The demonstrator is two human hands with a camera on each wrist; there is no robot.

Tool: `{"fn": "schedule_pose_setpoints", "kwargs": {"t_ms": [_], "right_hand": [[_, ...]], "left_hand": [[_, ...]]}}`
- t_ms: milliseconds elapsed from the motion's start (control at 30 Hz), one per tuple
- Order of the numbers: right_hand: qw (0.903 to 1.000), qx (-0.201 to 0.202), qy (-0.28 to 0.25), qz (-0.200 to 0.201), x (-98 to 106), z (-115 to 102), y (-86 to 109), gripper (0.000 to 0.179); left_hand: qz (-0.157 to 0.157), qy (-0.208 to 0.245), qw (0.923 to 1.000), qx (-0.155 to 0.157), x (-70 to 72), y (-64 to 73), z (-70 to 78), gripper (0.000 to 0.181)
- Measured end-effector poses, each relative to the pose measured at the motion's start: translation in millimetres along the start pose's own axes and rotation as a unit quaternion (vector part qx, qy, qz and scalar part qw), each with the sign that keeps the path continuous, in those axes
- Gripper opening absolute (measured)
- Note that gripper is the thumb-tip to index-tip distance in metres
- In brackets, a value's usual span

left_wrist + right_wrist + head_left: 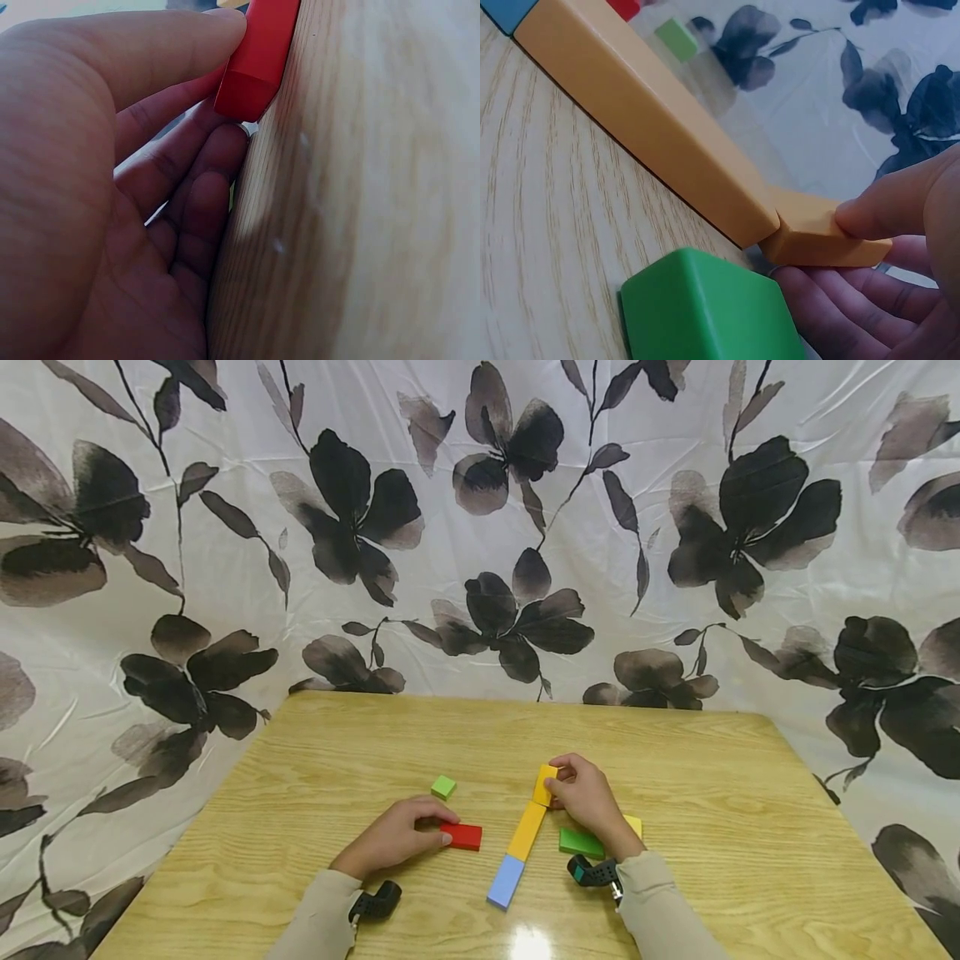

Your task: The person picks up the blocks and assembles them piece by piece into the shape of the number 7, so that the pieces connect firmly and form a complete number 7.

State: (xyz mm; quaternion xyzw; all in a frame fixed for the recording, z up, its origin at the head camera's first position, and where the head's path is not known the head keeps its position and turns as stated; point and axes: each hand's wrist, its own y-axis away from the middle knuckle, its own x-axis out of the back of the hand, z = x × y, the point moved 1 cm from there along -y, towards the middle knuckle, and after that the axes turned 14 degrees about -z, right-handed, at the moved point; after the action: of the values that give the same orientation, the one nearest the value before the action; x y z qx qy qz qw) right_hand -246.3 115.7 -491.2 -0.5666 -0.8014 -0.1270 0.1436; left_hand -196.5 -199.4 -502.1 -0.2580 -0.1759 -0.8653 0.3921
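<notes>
In the head view my right hand (588, 793) pinches a short orange block (545, 785) between thumb and fingers. That block meets the far end of a longer orange block (528, 831) at a slight angle, and a blue block (506, 882) continues the row at the near end. The right wrist view shows the short orange block (810, 221) with its corner against the long one (645, 112). To the left, my left hand (397, 835) holds a red block (463, 837) at its left end, thumb on the near side. In the left wrist view the red block (259, 60) lies along the tabletop.
A small light green block (443, 787) sits beyond my left hand. Partly under my right wrist in the head view are a green block (580, 842) and a yellow block (634, 825). A flowered cloth (480, 543) hangs behind the wooden table (337, 735).
</notes>
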Motion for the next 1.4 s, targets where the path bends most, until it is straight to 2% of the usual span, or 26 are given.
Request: {"fn": "schedule_pose_setpoints", "kwargs": {"t_ms": [467, 800, 1400], "right_hand": [[0.9993, -0.006, 0.036, -0.008, 0.6, -2.4, -0.8, 0.03], [0.995, -0.019, 0.098, -0.001, 5.1, -1.6, 1.0, 0.03], [0.9927, -0.028, 0.117, -0.004, 2.9, -0.5, -0.1, 0.028]], "left_hand": [[0.002, -0.002, 1.0, 0.006, 0.6, -1.3, -0.9, 0.024], [0.004, 0.01, 0.9999, -0.002, 0.8, -0.7, 1.9, 0.023], [0.003, -0.002, 1.0, 0.004, -0.4, -0.5, 0.2, 0.023]]}}
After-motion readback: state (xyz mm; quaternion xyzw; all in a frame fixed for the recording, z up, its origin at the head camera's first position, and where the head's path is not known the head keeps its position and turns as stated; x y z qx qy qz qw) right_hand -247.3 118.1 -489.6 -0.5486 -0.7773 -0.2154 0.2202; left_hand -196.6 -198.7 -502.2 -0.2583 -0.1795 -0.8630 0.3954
